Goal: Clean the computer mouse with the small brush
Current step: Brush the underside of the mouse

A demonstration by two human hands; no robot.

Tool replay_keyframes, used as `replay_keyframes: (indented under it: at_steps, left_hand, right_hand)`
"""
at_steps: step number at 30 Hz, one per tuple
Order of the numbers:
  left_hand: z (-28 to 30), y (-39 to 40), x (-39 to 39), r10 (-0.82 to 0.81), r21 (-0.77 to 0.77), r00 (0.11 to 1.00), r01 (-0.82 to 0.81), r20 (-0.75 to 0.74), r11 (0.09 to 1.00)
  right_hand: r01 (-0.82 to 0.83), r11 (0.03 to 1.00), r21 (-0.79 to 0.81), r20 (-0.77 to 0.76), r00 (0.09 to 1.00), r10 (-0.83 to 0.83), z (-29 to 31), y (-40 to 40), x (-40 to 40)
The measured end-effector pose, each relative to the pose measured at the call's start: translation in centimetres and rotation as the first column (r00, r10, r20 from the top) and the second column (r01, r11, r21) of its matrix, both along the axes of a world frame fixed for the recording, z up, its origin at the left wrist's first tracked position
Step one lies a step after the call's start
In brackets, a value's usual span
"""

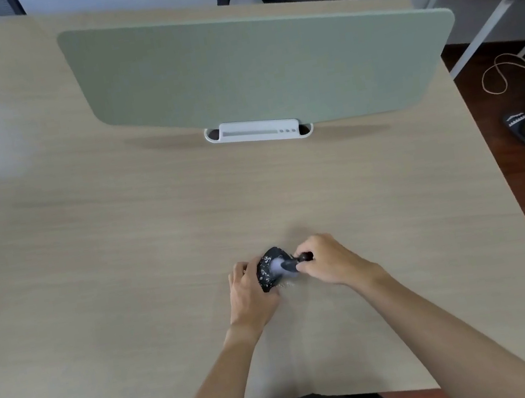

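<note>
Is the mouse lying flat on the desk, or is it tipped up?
Tipped up: the left hand holds the mouse on its side while the brush in the right hand touches it.

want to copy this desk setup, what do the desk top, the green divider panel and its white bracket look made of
Desk top: likely wood-look laminate, matte, with an even pale printed-looking grain.
Green divider panel: looks like felt or fabric-covered board, with a soft, non-reflective surface and rounded corners; which of these, I cannot tell.
White bracket: smooth plastic or painted metal with a slight sheen; the look leaves that open.
</note>
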State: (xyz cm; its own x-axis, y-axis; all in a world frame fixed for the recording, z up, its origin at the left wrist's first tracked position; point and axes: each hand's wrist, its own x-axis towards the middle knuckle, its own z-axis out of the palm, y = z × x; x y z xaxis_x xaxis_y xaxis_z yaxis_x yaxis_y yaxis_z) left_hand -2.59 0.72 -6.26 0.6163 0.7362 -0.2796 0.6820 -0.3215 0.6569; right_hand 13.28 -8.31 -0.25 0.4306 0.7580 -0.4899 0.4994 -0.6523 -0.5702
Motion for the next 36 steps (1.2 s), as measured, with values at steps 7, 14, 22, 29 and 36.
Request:
replay_keyframes:
  at_steps: [7, 14, 22, 29, 36]
  left_hand:
    - [0.3, 0.2, 0.0, 0.002, -0.012, 0.999, -0.003, -0.038, 1.0]
    - [0.7, 0.4, 0.3, 0.021, -0.03, 1.0, -0.021, -0.011, 0.999]
    - [1.0, 0.6, 0.4, 0.026, -0.026, 1.0, -0.027, -0.013, 0.999]
    - [0.7, 0.7, 0.2, 0.029, -0.015, 1.0, -0.029, -0.011, 0.999]
    - [-0.1, 0.7, -0.3, 0.076, -0.025, 0.996, -0.075, 0.047, 0.997]
  right_hand:
    - [0.303, 0.952, 0.043, -0.239, 0.928, -0.285, -0.3, 1.3, -0.6]
    - [0.46, 0.877, 0.139, -0.01, 0.886, -0.463, -1.2, 1.0, 0.2]
    - [0.412, 0.905, 0.11, 0.006, 0.91, -0.415, -1.0, 2.5, -0.2]
    - [0.389, 0.902, 0.185, -0.145, 0.919, -0.367, -0.2, 2.6, -0.8]
    - [0.331, 0.895, 0.3, 0.034, 0.934, -0.357, -0.4, 2.9, -1.5]
